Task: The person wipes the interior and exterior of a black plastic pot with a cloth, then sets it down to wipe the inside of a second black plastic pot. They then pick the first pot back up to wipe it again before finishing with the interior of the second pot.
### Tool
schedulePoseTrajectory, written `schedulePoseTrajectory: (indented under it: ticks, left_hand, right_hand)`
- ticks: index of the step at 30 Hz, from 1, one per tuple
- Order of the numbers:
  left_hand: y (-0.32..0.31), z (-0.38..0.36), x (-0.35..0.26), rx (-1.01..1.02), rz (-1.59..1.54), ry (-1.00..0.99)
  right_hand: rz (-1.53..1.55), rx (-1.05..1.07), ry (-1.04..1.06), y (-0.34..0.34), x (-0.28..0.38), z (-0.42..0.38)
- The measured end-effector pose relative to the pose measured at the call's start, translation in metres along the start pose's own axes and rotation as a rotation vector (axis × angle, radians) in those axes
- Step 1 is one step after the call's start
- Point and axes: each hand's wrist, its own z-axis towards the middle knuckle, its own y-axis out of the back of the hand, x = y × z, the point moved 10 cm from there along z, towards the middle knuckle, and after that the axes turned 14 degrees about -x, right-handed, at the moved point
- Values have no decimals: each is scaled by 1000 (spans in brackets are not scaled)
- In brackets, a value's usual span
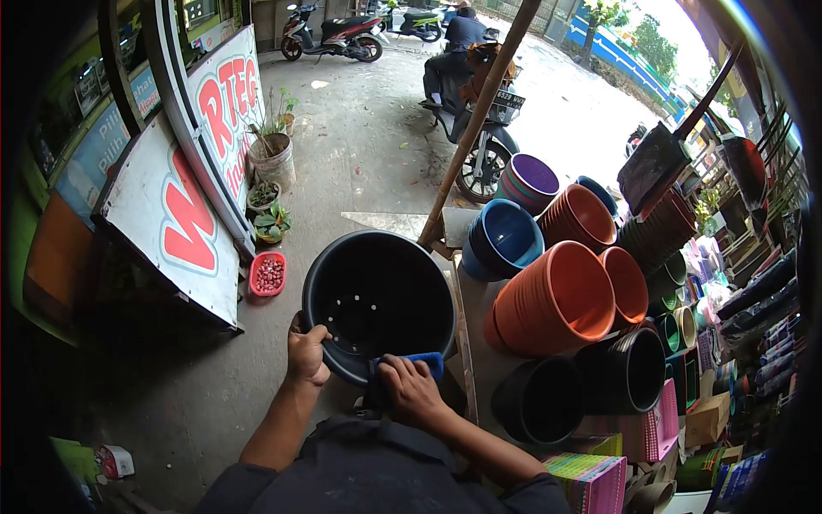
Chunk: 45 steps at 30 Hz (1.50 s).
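A large black pot (377, 257) with several small holes in its bottom is tilted, its opening facing me. My left hand (308, 353) grips the rim at the lower left, thumb over the edge. At the lower right of the rim, my right hand (411, 387) presses a blue cloth (425, 363) against the pot, fingers curled over it. Part of the cloth lies hidden under the fingers.
Stacked orange pots (548, 300), blue pots (503, 240) and black pots (538, 401) stand on the right. A wooden pole (479, 128) rises behind the black pot. Left are a white sign (171, 223) and a red basin (267, 274). A person (462, 34) sits on a motorbike.
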Motion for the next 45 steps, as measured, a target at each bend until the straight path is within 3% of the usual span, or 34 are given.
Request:
schedulePoseTrajectory:
  ticks: [2, 3, 5, 7, 9, 13, 15, 16, 19, 21, 23, 25, 27, 29, 31, 32, 33, 35, 39, 41, 42, 45]
  left_hand:
    - [4, 2, 5, -71, -39, 124]
    - [1, 3, -1, -67, -43, 121]
    - [3, 10, -12, -46, 2, 142]
    - [2, 18, -12, 49, -15, 335]
    - [-4, 17, -19, 62, -7, 298]
    - [-12, -44, -13, -199, 137, -318]
    - [-8, -53, -7, -180, 220, -571]
    - [-4, -46, -7, -187, 206, -580]
    - [-7, -39, -32, -58, 185, -422]
    - [-10, -24, -49, 82, 183, -114]
    - [-1, -4, -81, 184, 220, -79]
    - [-2, 5, -104, 253, 227, -14]
    - [-1, 22, -106, 294, 268, -27]
    - [17, 42, -105, 99, 99, -179]
    - [15, 2, -119, -122, 267, -446]
    - [6, -24, -105, -152, 209, -381]
    - [4, -31, -83, -68, 201, -422]
    - [6, -47, -67, -87, 199, -608]
    - [6, -22, -91, 78, 131, -458]
    - [-8, -15, -103, 363, 220, -118]
    - [-16, -20, -119, 450, 295, -162]
    - [-15, -7, -121, 356, 261, -211]
  right_hand:
    - [-133, -219, 78, 27, 7, 15]
    - [-137, -223, 82, 26, -1, 15]
    - [-88, -92, 280, 10, -9, 7]
    - [-101, -112, 326, 35, -6, 12]
    - [-144, -116, 382, 46, -2, 14]
    - [-195, -219, 335, 47, 7, 25]
    - [-168, -287, 273, 34, 9, 23]
    - [-153, -301, 260, 30, 11, 20]
    - [-107, -254, 244, 32, 17, 14]
    - [-112, -89, 339, 27, 11, 2]
    - [-122, -16, 387, 33, -3, -5]
    - [-122, -107, 466, 54, -1, -1]
    - [-137, -120, 487, 51, 2, 2]
    - [-183, -129, 488, 45, 8, 12]
    - [-196, -167, 466, 40, 12, 18]
    - [-231, -199, 421, 40, 14, 23]
    - [-265, -226, 375, 40, 15, 26]
    - [-233, -212, 343, 33, 16, 27]
    - [-154, -86, 392, 24, 5, 15]
    - [-171, -101, 473, 32, -11, -1]
    - [-187, -109, 551, 36, -10, -6]
    - [-191, -153, 547, 41, -6, -7]
